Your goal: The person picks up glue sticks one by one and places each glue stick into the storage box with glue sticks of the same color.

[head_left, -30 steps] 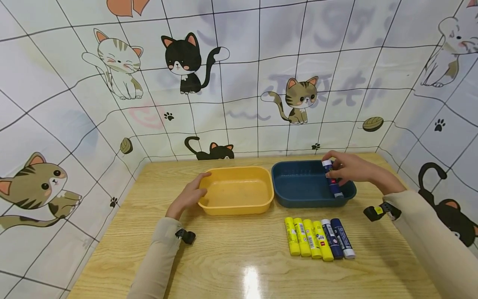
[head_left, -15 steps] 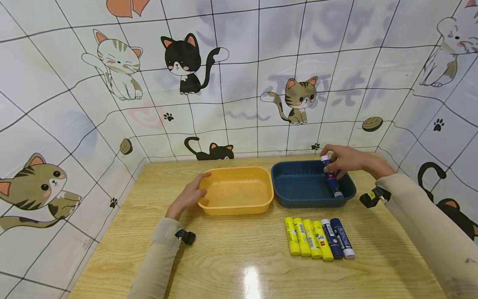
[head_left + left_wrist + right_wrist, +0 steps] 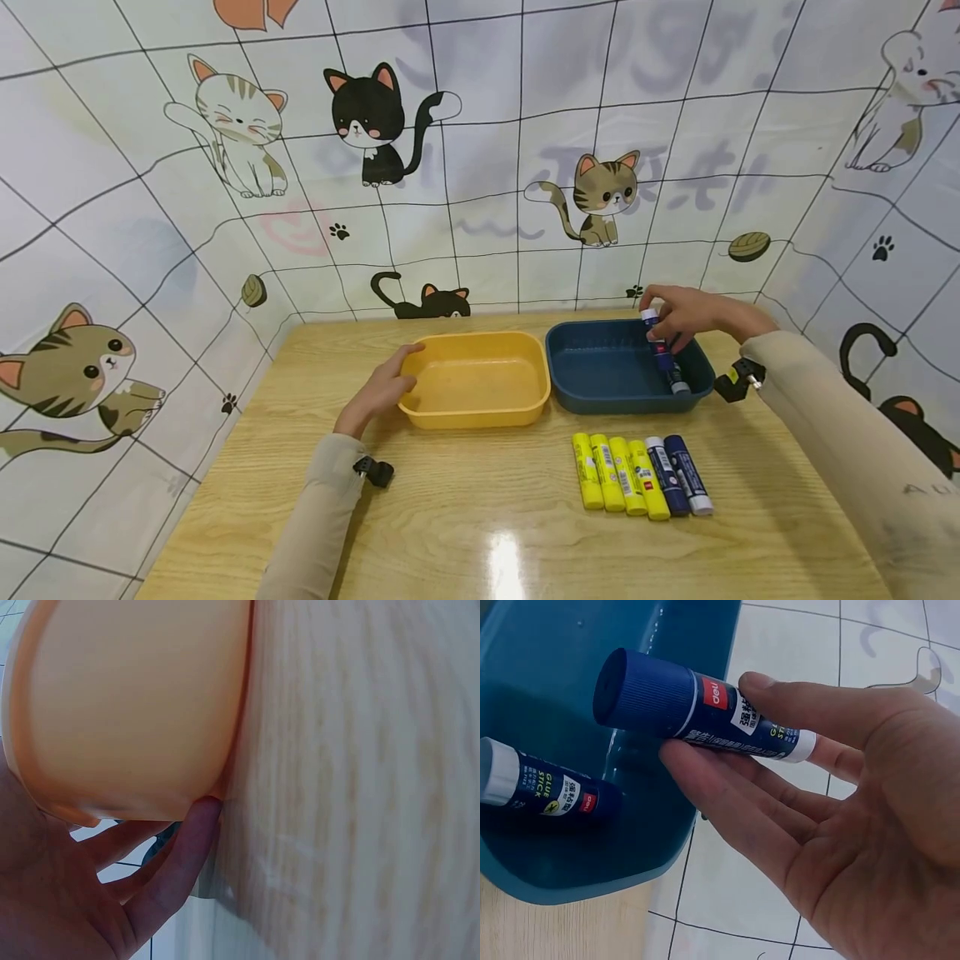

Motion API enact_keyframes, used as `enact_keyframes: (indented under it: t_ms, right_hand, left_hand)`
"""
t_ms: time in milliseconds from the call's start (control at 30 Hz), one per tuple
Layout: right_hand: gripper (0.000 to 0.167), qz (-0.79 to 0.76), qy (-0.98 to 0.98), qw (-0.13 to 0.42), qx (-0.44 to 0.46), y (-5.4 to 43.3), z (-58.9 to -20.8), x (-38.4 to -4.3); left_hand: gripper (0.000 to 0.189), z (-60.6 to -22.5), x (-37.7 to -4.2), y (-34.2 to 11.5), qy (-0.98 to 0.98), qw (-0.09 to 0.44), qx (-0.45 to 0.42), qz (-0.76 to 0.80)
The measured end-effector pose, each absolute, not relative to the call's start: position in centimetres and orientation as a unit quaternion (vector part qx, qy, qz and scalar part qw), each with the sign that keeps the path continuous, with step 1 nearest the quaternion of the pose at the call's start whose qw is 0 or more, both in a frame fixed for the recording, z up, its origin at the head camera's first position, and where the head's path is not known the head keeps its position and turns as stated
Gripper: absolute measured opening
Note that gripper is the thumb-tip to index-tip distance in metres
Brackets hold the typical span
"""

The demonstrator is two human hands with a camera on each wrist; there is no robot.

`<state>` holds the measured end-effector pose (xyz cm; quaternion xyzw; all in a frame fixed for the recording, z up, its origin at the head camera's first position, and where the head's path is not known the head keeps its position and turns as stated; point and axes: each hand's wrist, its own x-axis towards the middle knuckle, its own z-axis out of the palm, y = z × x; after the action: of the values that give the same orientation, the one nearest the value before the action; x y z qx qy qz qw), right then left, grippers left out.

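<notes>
My right hand (image 3: 693,312) pinches a navy glue stick (image 3: 656,694) between thumb and fingers, its white end towards the palm. It is held tilted over the right end of the dark blue plastic bin (image 3: 592,408). Another navy glue stick (image 3: 547,787) with a white end lies inside that bin, below the held one. At the left end of the yellow plastic bin (image 3: 472,417), my left hand (image 3: 375,390) grips the wall. In the left wrist view its fingers (image 3: 191,840) press the outside of the bin, which looks orange there.
In front of the blue bin lies a row of several yellow glue sticks (image 3: 615,475) and two navy glue sticks (image 3: 675,479). The bins stand side by side on a wooden table (image 3: 420,525). Cat-patterned sheeting (image 3: 487,183) rises behind and at both sides.
My right hand has moved slightly back and left, lifting the held glue stick away from the one lying in the blue bin. The left hand keeps its place on the yellow bin.
</notes>
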<state>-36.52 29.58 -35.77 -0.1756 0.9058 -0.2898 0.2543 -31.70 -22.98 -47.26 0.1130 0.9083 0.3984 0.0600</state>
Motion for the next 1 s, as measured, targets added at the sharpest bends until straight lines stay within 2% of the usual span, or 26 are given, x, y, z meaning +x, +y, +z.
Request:
enact_keyframes:
  t_ms: [533, 1000]
  right_hand:
    - [0.052, -0.259, 0.906, 0.295, -0.16, 29.2, -36.8, -38.5]
    - [0.047, -0.263, 0.901, 0.314, -0.147, 29.3, -37.9, -39.2]
  left_hand:
    - [0.069, -47.2, -31.7, -23.1, 0.909, 0.062, 0.115, 0.396]
    - [0.069, -47.3, -31.8, -23.2, 0.907, 0.067, 0.112, 0.401]
